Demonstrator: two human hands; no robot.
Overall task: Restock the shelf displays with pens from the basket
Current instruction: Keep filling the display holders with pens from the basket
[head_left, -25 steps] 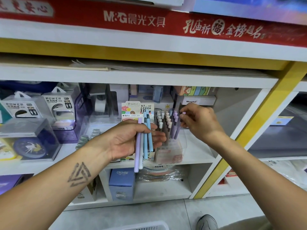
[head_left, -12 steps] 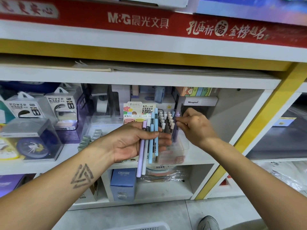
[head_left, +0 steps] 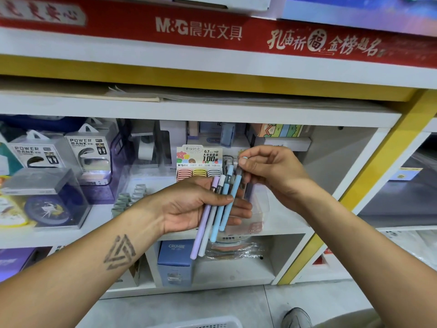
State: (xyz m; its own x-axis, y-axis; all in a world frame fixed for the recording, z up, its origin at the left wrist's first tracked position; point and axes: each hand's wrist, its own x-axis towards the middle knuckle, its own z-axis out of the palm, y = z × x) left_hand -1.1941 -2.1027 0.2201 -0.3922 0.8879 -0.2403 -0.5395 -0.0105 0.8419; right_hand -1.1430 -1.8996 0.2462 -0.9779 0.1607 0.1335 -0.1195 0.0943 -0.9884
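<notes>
Between the left hand (head_left: 196, 204) fingers, four pens (head_left: 214, 216) remain gripped; the right hand (head_left: 267, 171) pinches one above the half-stocked holder (head_left: 250, 209).

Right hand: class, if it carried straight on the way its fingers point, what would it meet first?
The right hand points left, pinching the top of a blue pen from the left hand's bunch. Going on, it would probably first meet the refill card, though depth is unclear.
</notes>
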